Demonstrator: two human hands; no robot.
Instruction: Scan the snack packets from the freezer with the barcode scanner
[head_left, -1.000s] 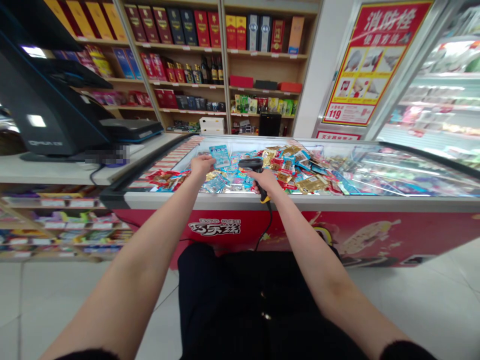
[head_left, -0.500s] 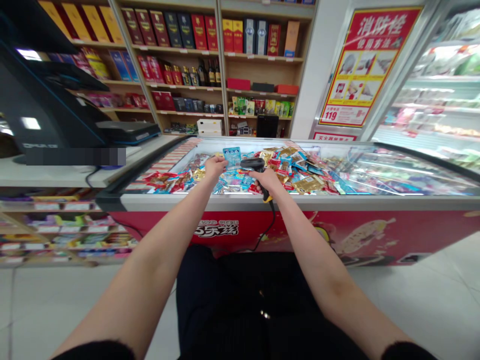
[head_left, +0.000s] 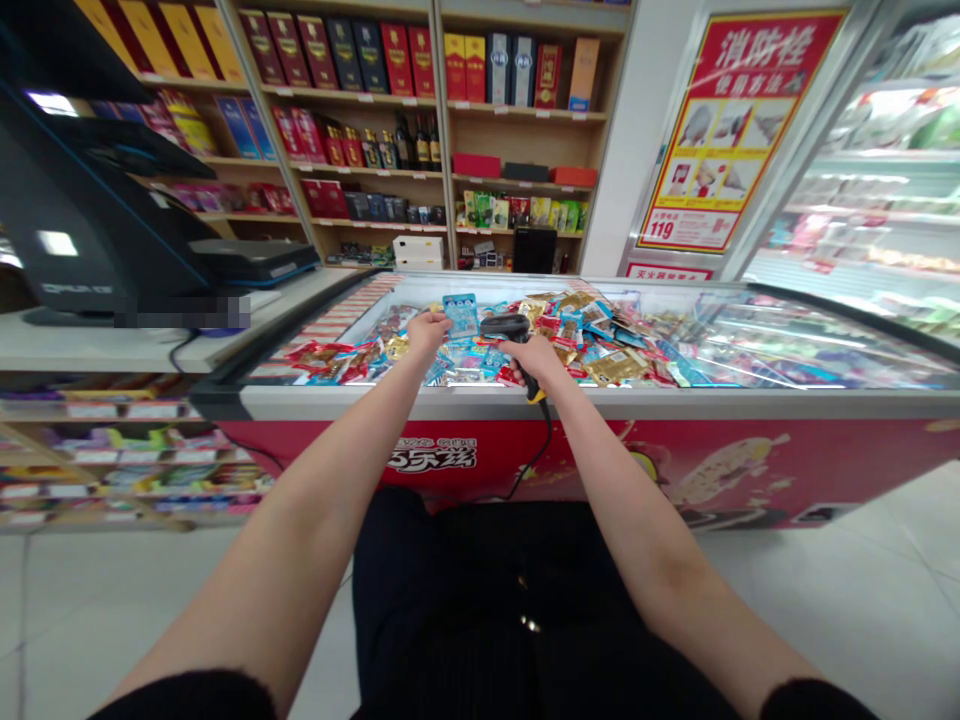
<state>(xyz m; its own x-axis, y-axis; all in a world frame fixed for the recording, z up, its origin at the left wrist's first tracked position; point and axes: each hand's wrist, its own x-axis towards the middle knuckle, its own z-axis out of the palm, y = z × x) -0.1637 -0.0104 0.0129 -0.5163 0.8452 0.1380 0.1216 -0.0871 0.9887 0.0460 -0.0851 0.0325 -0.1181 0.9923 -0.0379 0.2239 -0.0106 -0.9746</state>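
My left hand [head_left: 425, 333] is closed on a small light-blue packet [head_left: 460, 314], held upright over the open chest freezer [head_left: 465, 404]. Just to its right, my right hand [head_left: 534, 358] grips the handle of a black barcode scanner [head_left: 506, 328] whose head points at the packet. A dark cable [head_left: 538, 445] hangs from the scanner down the freezer's red front. Below both hands the freezer is filled with several wrapped ice creams [head_left: 600, 345] in blue, gold and red.
A checkout counter [head_left: 90, 345] with a black register screen [head_left: 75, 215] stands at the left. Shelves of boxed goods and bottles [head_left: 420, 120] line the back wall. A glass-door cooler [head_left: 870, 200] is at the right, beside a red poster [head_left: 731, 120].
My left hand has drawn the blue packet to the right, closer to the scanner head. The right hand and scanner have stayed almost where they were.
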